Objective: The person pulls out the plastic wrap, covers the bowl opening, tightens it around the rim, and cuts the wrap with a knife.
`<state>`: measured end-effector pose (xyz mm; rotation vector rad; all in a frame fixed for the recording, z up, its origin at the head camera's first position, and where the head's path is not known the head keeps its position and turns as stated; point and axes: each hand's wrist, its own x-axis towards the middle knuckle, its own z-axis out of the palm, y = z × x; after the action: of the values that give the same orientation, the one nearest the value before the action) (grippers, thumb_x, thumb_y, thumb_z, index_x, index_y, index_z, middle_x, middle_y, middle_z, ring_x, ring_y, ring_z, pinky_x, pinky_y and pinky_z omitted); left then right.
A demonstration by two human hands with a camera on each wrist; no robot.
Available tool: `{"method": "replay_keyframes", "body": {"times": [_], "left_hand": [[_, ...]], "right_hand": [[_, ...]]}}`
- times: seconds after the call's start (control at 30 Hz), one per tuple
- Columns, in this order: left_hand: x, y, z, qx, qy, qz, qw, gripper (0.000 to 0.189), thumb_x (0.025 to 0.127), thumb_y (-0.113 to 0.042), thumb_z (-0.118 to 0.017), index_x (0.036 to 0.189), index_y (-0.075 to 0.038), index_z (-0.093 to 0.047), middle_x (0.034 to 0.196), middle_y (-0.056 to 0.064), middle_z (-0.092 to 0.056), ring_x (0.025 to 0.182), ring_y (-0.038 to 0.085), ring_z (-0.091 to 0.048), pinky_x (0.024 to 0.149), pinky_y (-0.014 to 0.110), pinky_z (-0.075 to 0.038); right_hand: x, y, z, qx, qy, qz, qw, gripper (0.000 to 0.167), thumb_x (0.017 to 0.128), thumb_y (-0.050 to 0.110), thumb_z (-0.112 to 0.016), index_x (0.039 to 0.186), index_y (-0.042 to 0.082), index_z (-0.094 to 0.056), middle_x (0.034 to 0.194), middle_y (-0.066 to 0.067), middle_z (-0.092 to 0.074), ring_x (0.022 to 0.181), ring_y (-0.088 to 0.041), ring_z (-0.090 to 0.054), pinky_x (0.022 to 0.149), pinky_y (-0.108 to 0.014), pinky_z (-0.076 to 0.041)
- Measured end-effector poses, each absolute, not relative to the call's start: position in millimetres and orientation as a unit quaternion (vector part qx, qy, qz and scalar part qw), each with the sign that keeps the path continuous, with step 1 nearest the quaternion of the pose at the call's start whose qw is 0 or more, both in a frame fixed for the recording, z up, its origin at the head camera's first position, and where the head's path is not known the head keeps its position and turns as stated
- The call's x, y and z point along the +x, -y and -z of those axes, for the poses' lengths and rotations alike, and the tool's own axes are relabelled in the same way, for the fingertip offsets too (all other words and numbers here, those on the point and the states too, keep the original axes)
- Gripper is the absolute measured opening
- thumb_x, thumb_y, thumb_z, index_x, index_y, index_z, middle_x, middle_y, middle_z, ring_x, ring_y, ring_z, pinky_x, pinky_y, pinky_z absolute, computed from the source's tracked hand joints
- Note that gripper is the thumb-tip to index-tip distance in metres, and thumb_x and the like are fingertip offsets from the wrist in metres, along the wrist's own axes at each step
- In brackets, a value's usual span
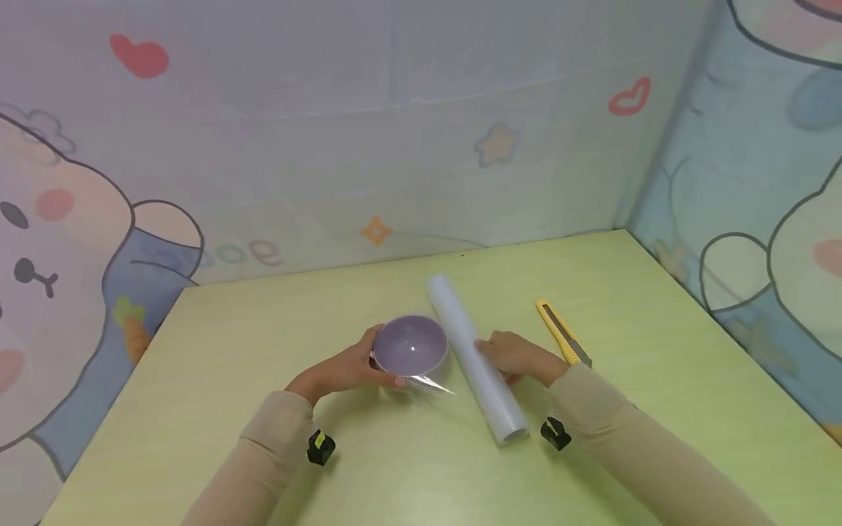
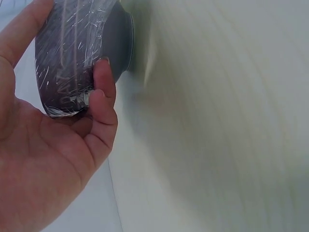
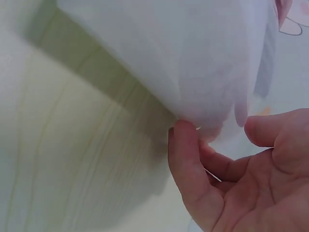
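Note:
A small purple bowl [image 1: 411, 347] is gripped at its left side by my left hand [image 1: 351, 365], fingers spread around the wall. Crinkled clear film [image 2: 79, 53] covers the bowl's side in the left wrist view, and a shiny strip of film [image 1: 429, 384] trails from its near edge. Just right of the bowl, a long roll of plastic wrap [image 1: 475, 358] lies slanted on the table. My right hand [image 1: 516, 356] holds the roll from its right side; in the right wrist view the thumb and fingers press against its surface.
A yellow utility knife [image 1: 560, 332] lies beyond the right wrist on the pale green table [image 1: 263, 329]. Cloth printed with cartoon figures [image 1: 368, 146] hangs along the back and right edges. Each wrist carries a small black camera [image 1: 321, 447].

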<state>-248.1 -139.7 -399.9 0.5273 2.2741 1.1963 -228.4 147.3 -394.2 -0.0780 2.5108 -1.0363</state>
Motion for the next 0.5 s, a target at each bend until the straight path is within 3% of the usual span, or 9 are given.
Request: {"method": "replay_keyframes", "body": {"times": [0.27,0.5], "left_hand": [[-249.7,140.5,400.2,0.197,-0.833,-0.448,0.26,0.092,0.072,-0.033,-0.078,0.141,-0.023,-0.017,0.132,0.006,-0.042,0.115,0.023,-0.049,0.098,0.043,-0.035],[-251.3,141.8,399.7,0.197,-0.83,-0.45,0.263,0.09,0.072,-0.032,-0.077,0.14,-0.024,-0.018,0.132,0.006,-0.041,0.112,0.023,-0.051,0.097,0.042,-0.036]], "right_hand": [[-228.3,-138.7,393.6,-0.047,-0.902,0.378,0.206,0.045,0.098,0.03,-0.04,0.102,-0.011,-0.058,0.093,-0.019,-0.058,0.079,-0.025,-0.062,0.058,-0.034,-0.055],[-230.8,-141.5,394.9,-0.025,-0.91,0.366,0.192,0.047,0.096,0.031,-0.043,0.106,-0.014,-0.053,0.095,-0.02,-0.058,0.079,-0.026,-0.062,0.058,-0.032,-0.055]]}}
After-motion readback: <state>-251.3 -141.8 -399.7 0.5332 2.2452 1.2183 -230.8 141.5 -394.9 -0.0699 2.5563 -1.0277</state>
